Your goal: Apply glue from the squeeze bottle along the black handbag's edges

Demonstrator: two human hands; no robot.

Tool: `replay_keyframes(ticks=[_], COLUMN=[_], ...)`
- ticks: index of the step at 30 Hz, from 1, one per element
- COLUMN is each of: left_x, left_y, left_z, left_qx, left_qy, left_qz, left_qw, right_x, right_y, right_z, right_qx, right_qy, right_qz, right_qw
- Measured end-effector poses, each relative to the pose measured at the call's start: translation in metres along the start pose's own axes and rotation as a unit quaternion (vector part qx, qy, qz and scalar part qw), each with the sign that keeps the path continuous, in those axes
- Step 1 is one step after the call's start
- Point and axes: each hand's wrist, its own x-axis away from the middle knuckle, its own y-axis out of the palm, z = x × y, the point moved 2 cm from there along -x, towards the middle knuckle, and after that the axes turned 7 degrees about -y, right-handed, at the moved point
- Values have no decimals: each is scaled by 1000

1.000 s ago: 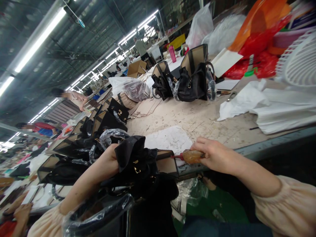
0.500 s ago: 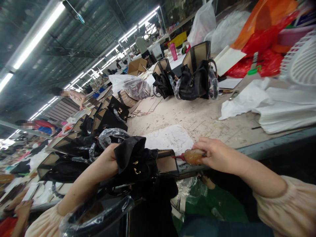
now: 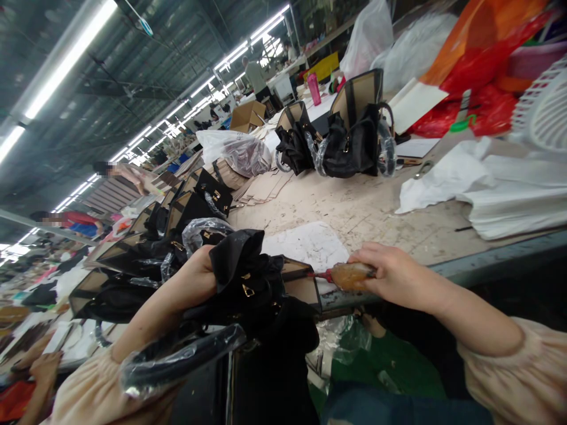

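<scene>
My left hand point(image 3: 201, 274) is closed on the gathered black fabric of a handbag point(image 3: 248, 295) with small gold fittings, its fingers partly hidden by the folds. The bag lies across the table's front edge, its beige panel with dark edging point(image 3: 301, 289) facing right. My right hand point(image 3: 392, 274) grips a squeeze glue bottle point(image 3: 352, 276) with amber contents and a thin red nozzle. Pointing left, the nozzle tip is at the dark band on the panel; whether it touches cannot be made out. A plastic-wrapped handle point(image 3: 186, 357) hangs by my left forearm.
More black handbags point(image 3: 133, 254) line the left side, and others point(image 3: 354, 141) stand farther back. White paper point(image 3: 310, 245) lies on the table beyond my hands. White sheets point(image 3: 509, 189) and a white fan point(image 3: 544, 112) are at right. Other people work at the left and back.
The glue bottle's nozzle has moved slightly up the panel. The fabric in my left hand and the wrapped handle have shifted a little. The view has tilted slightly.
</scene>
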Motion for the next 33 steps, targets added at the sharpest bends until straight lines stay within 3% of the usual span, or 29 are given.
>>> replay_keyframes(ticks=[3, 7, 18, 25, 33], left_x=[-5, -8, -10, -6, -4], left_y=[-1, -1, 0, -1, 0], left_z=[2, 1, 2, -2, -2], left_qx=[5, 7, 8, 2, 2], left_qy=[20, 28, 49, 20, 10], left_qz=[5, 5, 10, 17, -5], left_qw=[1000, 1000, 999, 1000, 1000], right_x=[-2, -3, 3, 1, 3], right_y=[2, 5, -1, 0, -7], right_z=[-2, -7, -6, 3, 6], right_qx=[35, 54, -16, -10, -36], right_qy=[-17, 0, 28, 22, -1], right_qz=[19, -1, -48, -9, -29], right_qw=[999, 999, 998, 1000, 999])
